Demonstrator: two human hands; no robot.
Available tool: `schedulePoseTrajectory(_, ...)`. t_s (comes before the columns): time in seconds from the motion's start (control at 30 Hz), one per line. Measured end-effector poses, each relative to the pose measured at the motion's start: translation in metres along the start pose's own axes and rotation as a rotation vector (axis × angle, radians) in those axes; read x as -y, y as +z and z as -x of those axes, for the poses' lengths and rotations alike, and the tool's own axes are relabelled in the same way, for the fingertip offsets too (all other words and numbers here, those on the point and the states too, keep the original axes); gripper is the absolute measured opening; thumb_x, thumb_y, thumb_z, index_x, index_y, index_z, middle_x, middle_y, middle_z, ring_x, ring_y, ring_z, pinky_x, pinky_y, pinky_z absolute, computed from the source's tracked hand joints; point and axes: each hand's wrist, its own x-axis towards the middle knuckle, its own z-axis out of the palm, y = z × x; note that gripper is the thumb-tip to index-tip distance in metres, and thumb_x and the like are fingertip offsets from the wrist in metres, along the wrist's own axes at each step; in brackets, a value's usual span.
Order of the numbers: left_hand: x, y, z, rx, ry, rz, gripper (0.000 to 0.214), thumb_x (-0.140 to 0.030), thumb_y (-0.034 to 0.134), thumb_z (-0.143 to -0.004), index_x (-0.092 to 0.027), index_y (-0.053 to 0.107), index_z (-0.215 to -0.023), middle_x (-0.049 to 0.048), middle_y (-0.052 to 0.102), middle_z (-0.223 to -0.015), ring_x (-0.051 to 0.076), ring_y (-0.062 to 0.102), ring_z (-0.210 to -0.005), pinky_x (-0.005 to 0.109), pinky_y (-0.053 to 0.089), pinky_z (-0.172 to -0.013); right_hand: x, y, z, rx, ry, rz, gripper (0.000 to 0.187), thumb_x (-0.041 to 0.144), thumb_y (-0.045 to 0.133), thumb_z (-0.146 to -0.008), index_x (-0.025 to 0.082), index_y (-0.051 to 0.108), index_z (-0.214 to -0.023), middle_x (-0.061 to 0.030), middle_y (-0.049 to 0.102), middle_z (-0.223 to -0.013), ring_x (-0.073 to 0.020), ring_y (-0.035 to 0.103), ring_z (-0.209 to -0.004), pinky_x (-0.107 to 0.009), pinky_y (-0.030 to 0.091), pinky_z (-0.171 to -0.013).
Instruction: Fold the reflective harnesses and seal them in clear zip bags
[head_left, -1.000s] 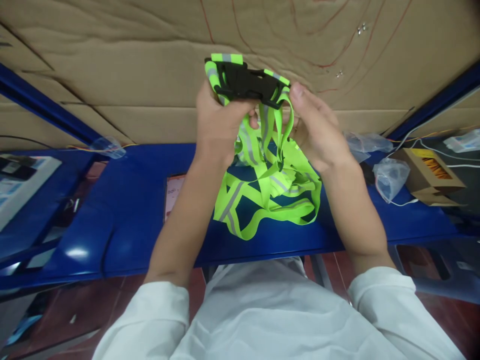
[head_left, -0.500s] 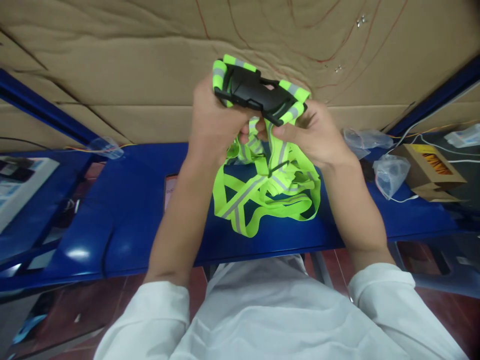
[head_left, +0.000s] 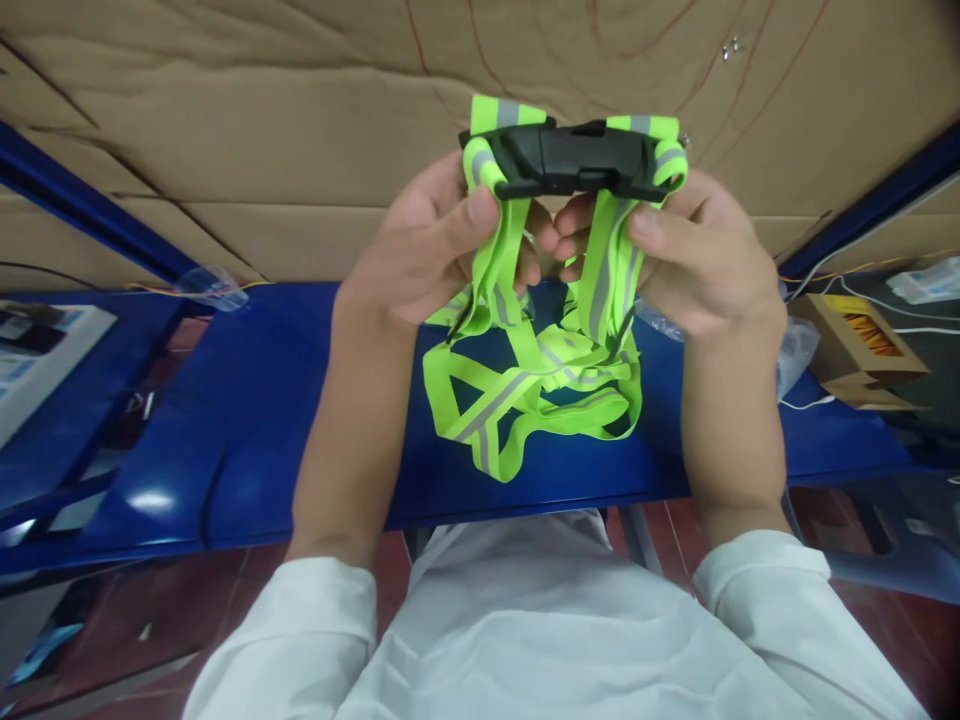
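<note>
Nearest to us, our white sleeves (head_left: 315,620) frame the view, and both forearms rise from them over the front edge of the blue table (head_left: 247,420). On that table, between our arms, the loose loops of the reflective harness (head_left: 525,400) lie in a tangle, neon yellow-green with grey bands. Two of its straps climb from the heap to our hands. Our left hand (head_left: 420,250) is closed on the left strap, thumb pressed just under the buckle's left end; our right hand (head_left: 697,260) is closed the same way on the right strap. Between them, held up above the table, sits the black buckle (head_left: 574,160), its long axis running level from left to right, each end equally near its own hand. Its two halves look joined, though the seam is too dark to be sure. Beyond it is a brown cardboard wall (head_left: 225,150); to the far right, a small open box (head_left: 862,345).
</note>
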Motion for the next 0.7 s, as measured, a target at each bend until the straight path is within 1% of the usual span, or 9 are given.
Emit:
schedulePoseTrajectory(0.1, 0.005, 0.005, -0.004, -0.067, 0.071, 0.009, 0.051, -0.074, 0.094, -0.082, -0.028, 0.083, -0.100, 0.0049, 0.077, -0.093, 0.023, 0.073, -0.076, 0.038, 0.063, -0.066, 0.002, -0.002, 0.003, 0.012, 0.006, 0.025, 0.043, 0.067, 0.085, -0.092, 0.031, 0.083, -0.115, -0.0064, 0.081, -0.118, -0.0348, 0.078, -0.120, -0.052, 0.071, -0.097)
schedulePoseTrajectory(0.17, 0.006, 0.008, -0.005, -0.040, 0.184, 0.003, 0.051, -0.063, 0.106, -0.073, -0.025, 0.084, -0.099, 0.0042, 0.075, -0.090, 0.023, 0.072, -0.077, 0.037, 0.063, -0.070, 0.005, -0.001, 0.004, 0.001, -0.031, 0.032, 0.047, 0.067, 0.086, -0.091, 0.034, 0.082, -0.124, -0.0041, 0.081, -0.120, -0.0337, 0.079, -0.116, -0.053, 0.071, -0.099)
schedulePoseTrajectory(0.23, 0.001, 0.011, -0.004, 0.016, 0.273, 0.016, 0.053, -0.050, 0.114, -0.064, -0.023, 0.083, -0.096, 0.0033, 0.075, -0.088, 0.024, 0.073, -0.081, 0.036, 0.063, -0.077, 0.007, 0.002, 0.004, -0.009, -0.064, 0.023, 0.055, 0.056, 0.095, -0.085, 0.036, 0.080, -0.134, -0.0018, 0.080, -0.130, -0.0324, 0.080, -0.114, -0.051, 0.071, -0.102)
schedulePoseTrajectory(0.33, -0.012, 0.018, 0.003, 0.036, 0.191, 0.018, 0.042, -0.050, 0.103, -0.086, -0.017, 0.082, -0.102, 0.0068, 0.078, -0.099, 0.027, 0.078, -0.093, 0.037, 0.064, -0.088, 0.007, 0.007, 0.001, -0.124, -0.105, 0.005, 0.053, 0.043, 0.105, -0.074, 0.033, 0.084, -0.123, -0.0016, 0.082, -0.127, -0.0295, 0.081, -0.100, -0.045, 0.075, -0.091)
schedulePoseTrajectory(0.4, -0.018, 0.021, 0.007, 0.123, 0.149, -0.048, 0.044, -0.051, 0.100, -0.091, -0.014, 0.083, -0.109, 0.0098, 0.079, -0.106, 0.028, 0.079, -0.099, 0.039, 0.066, -0.092, 0.005, 0.010, -0.002, -0.201, -0.095, 0.019, 0.046, 0.045, 0.109, -0.069, 0.033, 0.085, -0.107, -0.0015, 0.083, -0.105, -0.0277, 0.080, -0.085, -0.042, 0.075, -0.080)
schedulePoseTrajectory(0.47, -0.017, 0.024, 0.008, 0.170, 0.125, -0.050, 0.043, -0.049, 0.096, -0.095, -0.015, 0.083, -0.119, 0.0111, 0.079, -0.111, 0.029, 0.079, -0.100, 0.042, 0.067, -0.095, 0.002, 0.010, -0.004, -0.219, -0.082, 0.021, 0.045, 0.055, 0.109, -0.067, 0.034, 0.083, -0.098, -0.0006, 0.080, -0.087, -0.0277, 0.079, -0.077, -0.043, 0.074, -0.074)
schedulePoseTrajectory(0.57, -0.006, 0.029, 0.006, 0.105, 0.152, 0.054, 0.030, -0.045, 0.085, -0.104, -0.019, 0.081, -0.118, 0.0083, 0.076, -0.103, 0.025, 0.078, -0.088, 0.040, 0.067, -0.081, -0.001, 0.007, -0.005, -0.206, -0.075, 0.027, 0.045, 0.065, 0.105, -0.069, 0.034, 0.080, -0.091, -0.0016, 0.078, -0.083, -0.0304, 0.082, -0.083, -0.044, 0.073, -0.074)
schedulePoseTrajectory(0.67, 0.007, 0.032, 0.001, 0.028, 0.204, 0.128, 0.021, -0.040, 0.084, -0.104, -0.020, 0.082, -0.109, 0.0047, 0.073, -0.086, 0.020, 0.071, -0.073, 0.030, 0.057, -0.060, -0.002, 0.002, -0.004, -0.199, -0.066, 0.061, 0.042, 0.059, 0.106, -0.072, 0.031, 0.081, -0.089, -0.0016, 0.080, -0.089, -0.0308, 0.083, -0.093, -0.046, 0.073, -0.083)
schedulePoseTrajectory(0.7, 0.010, 0.032, -0.001, 0.041, 0.217, 0.150, 0.018, -0.039, 0.085, -0.103, -0.021, 0.082, -0.108, 0.0038, 0.072, -0.084, 0.018, 0.067, -0.068, 0.029, 0.055, -0.056, -0.002, -0.001, -0.004, -0.205, -0.079, 0.069, 0.041, 0.058, 0.106, -0.074, 0.030, 0.081, -0.089, -0.0017, 0.080, -0.091, -0.0305, 0.082, -0.095, -0.047, 0.073, -0.087)
